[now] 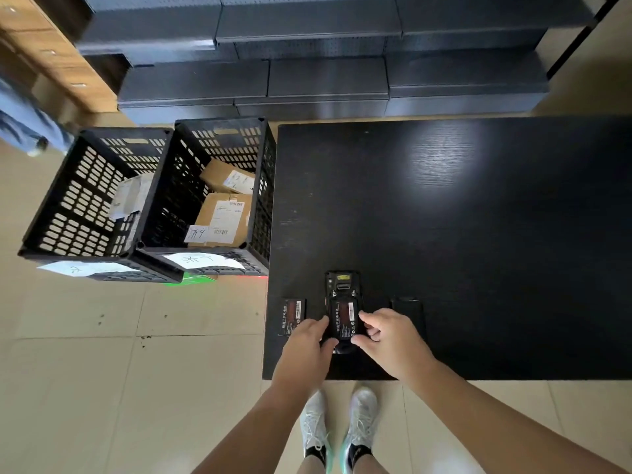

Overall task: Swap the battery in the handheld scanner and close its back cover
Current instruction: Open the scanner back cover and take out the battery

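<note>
The black handheld scanner (342, 285) lies face down near the front left of the black table (478, 234), its back open. A battery with a red label (345, 318) sits in its bay. My left hand (309, 347) grips the scanner's lower left side, thumb against its bottom end. My right hand (390, 336) pinches the battery's lower right edge with thumb and forefinger. A second battery (293, 314) lies flat just left of the scanner. The black back cover (408, 313) rests on the table to the right, partly behind my right hand.
Two black plastic crates (102, 200) stand on the floor left of the table, one holding cardboard parcels (224, 217). Dark shelving panels (307, 63) are stacked behind the table. My feet in white shoes (338, 425) stand at the table's front edge.
</note>
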The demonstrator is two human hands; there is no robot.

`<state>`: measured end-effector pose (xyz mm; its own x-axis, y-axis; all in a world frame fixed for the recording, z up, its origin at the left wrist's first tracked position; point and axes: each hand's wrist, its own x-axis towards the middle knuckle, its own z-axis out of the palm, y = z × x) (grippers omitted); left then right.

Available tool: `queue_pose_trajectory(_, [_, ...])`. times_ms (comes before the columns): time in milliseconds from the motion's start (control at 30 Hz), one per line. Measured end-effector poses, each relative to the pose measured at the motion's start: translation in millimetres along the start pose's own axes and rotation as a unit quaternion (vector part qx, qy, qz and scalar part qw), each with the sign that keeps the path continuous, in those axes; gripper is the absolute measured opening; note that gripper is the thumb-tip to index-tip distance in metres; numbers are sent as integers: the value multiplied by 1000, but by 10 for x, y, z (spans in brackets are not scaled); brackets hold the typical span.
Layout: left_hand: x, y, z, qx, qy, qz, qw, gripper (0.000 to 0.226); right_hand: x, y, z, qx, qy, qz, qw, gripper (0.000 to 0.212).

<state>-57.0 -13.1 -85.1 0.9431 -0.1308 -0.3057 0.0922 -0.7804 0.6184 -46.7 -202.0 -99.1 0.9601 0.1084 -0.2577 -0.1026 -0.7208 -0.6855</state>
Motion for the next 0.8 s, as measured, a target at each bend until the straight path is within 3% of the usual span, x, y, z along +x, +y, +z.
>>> queue_pose_trajectory(333, [93,-86,-39,163,-26,129,978,37,5,38,-65,-13,-22,-45,999,52])
queue_pose_trajectory(533, [87,-40,-72,280,-24,183,942,34,-68,48,-35,-131,9,-132,982,52])
queue_pose_trajectory(667, [96,-3,-125,360,-18,253,898,25,-85,54,-6,-213,65,-192,956,50])
queue_pose_trajectory(800, [105,44,-120,358,16,247,900,28,-89,69,-13,-232,70,-211,947,52])
